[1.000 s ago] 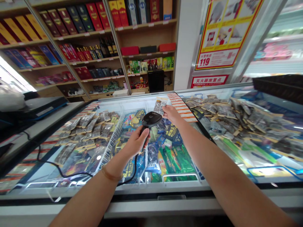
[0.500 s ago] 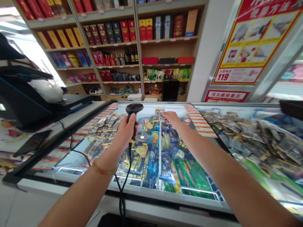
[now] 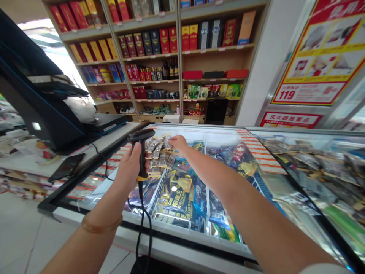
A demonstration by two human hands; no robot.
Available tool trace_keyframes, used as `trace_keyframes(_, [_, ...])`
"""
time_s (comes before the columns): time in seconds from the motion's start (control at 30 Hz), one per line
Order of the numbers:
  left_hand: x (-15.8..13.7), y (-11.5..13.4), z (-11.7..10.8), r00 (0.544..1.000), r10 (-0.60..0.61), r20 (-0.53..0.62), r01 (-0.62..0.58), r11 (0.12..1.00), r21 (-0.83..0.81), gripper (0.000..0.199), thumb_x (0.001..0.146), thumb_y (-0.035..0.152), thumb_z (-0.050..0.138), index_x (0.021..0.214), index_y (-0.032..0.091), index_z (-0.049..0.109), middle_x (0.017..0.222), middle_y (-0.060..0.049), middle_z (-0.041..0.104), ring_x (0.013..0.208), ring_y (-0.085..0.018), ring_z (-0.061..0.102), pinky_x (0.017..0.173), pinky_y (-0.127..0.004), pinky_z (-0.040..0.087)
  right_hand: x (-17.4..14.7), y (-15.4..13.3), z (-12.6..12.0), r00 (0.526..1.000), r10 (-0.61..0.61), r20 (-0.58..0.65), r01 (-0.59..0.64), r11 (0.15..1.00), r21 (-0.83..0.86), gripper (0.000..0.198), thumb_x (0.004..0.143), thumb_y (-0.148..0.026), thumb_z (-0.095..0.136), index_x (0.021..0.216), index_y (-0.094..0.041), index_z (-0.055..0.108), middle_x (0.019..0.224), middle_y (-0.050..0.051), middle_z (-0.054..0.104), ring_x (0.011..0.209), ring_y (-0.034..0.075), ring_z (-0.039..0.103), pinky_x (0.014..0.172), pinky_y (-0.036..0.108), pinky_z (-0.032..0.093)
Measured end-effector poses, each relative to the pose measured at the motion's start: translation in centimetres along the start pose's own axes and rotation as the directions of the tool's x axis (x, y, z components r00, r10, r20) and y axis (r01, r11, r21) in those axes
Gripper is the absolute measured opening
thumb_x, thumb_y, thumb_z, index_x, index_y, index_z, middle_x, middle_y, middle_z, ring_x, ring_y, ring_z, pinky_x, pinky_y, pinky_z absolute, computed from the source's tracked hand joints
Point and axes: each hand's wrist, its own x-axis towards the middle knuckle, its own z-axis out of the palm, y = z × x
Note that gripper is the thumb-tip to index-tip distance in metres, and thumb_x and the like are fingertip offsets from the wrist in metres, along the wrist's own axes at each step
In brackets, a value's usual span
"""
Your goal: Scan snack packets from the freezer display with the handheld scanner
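Observation:
My left hand (image 3: 130, 166) is wrapped round the grip of a black barcode scanner (image 3: 142, 134), whose cable hangs down over the front of the freezer. My right hand (image 3: 179, 142) reaches across the glass and pinches a small clear packet (image 3: 167, 140) at the far edge of a pile. That pile of small packets (image 3: 158, 161), with dark contents and tan edges, lies on the glass just right of the scanner. Bagged frozen goods (image 3: 182, 194) show through the glass beneath both arms.
A black checkout terminal (image 3: 54, 110) and a dark flat device (image 3: 67, 166) stand on the left counter. More packets (image 3: 319, 163) are heaped on the right glass. White wire dividers (image 3: 158, 190) run inside the freezer. Shelves of boxed goods (image 3: 155, 42) line the back.
The view has turned left. My right hand has moved left with the packet, from the middle of the glass to the pile. My left hand still grips the scanner, now lower left.

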Motion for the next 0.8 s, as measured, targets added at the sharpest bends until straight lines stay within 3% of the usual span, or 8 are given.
trace_keyframes(0.1, [-0.2,-0.4,1.6,0.999,-0.025,0.039,0.026,0.999,-0.025,0.047,0.084,0.064,0.071,0.091,0.020,0.056,0.068,0.003,0.062,0.041,-0.009,0.051,0.037,-0.022,0.040,-0.5,1.1,-2.6,0.982,-0.177,-0.067,0.170,0.980,-0.103,0.020,0.087,-0.035,0.079,0.099,-0.018,0.080,0.106,0.007,0.081,0.107,0.024,0.075,0.096,0.031,0.055])
trace_keyframes(0.17, [-0.4,-1.0,3.2,0.996,-0.035,0.081,0.038,0.998,-0.045,0.048,0.083,0.065,0.071,0.092,0.020,0.056,0.068,0.003,0.062,0.042,-0.009,0.051,0.038,-0.022,0.040,-1.0,2.7,-5.7,0.968,-0.224,-0.113,0.202,0.962,-0.181,0.021,0.091,-0.033,0.073,0.105,-0.018,0.080,0.116,0.009,0.078,0.108,0.023,0.074,0.101,0.033,0.054])
trace_keyframes(0.33, [-1.8,-3.5,9.2,0.977,-0.038,0.212,0.059,0.994,-0.094,0.056,0.080,0.073,0.071,0.094,0.020,0.057,0.067,0.004,0.060,0.042,-0.009,0.050,0.038,-0.022,0.040,-3.1,8.6,-16.3,0.962,-0.152,-0.226,0.056,0.922,-0.383,0.027,0.094,-0.018,0.063,0.115,-0.014,0.079,0.124,0.013,0.073,0.096,0.020,0.074,0.106,0.034,0.052])
trace_keyframes(0.57, [-5.1,-6.8,17.6,0.925,-0.086,0.371,0.123,0.989,-0.078,0.061,0.076,0.078,0.071,0.088,0.021,0.053,0.068,0.004,0.061,0.042,-0.008,0.050,0.037,-0.022,0.039,-6.6,16.4,-31.2,0.889,-0.065,-0.453,-0.246,0.767,-0.593,0.035,0.088,-0.010,0.063,0.122,-0.011,0.075,0.133,0.024,0.066,0.129,0.034,0.062,0.112,0.044,0.045])
trace_keyframes(0.7, [-6.0,-8.4,18.7,0.906,-0.090,0.413,0.119,0.992,-0.045,0.062,0.077,0.080,0.070,0.087,0.022,0.053,0.063,0.004,0.059,0.042,-0.009,0.049,0.039,-0.022,0.040,-7.3,18.6,-36.9,0.860,-0.040,-0.509,-0.323,0.730,-0.602,0.029,0.086,-0.012,0.066,0.114,-0.009,0.074,0.132,0.031,0.063,0.136,0.043,0.054,0.115,0.060,0.036])
trace_keyframes(0.8, [-5.9,-9.8,17.9,0.903,-0.081,0.423,0.086,0.996,0.008,0.061,0.078,0.080,0.068,0.085,0.021,0.054,0.058,0.004,0.057,0.042,-0.010,0.049,0.039,-0.022,0.040,-7.0,19.8,-39.3,0.867,-0.110,-0.487,-0.223,0.788,-0.575,0.017,0.086,-0.023,0.073,0.100,-0.013,0.076,0.121,0.029,0.068,0.136,0.046,0.052,0.118,0.071,0.025])
